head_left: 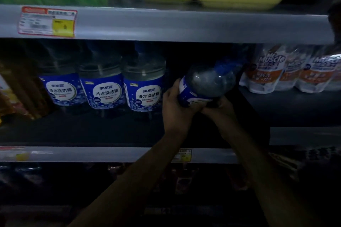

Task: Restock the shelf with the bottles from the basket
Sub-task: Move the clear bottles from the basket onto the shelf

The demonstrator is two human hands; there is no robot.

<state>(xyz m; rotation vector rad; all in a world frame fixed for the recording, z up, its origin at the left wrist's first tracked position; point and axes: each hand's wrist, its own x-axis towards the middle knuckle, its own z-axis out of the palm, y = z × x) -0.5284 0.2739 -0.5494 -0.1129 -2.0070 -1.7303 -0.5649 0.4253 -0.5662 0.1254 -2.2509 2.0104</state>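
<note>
— What does the shelf (110, 131) carry?
— Three blue-labelled bottles (103, 88) upright in a row at left; pouch packs (287, 72) at right; in the gap between them a fourth bottle (208, 83), tilted, cap toward the back right.
— And the hands?
— The left hand (173, 103) curls round its labelled side; the right hand (219, 107) grips it from underneath, fingers wrapped round the base.

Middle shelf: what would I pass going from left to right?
First bottle → second bottle → third bottle, all standing with blue labels → left hand → tilted bottle that it holds → white packs.
</note>
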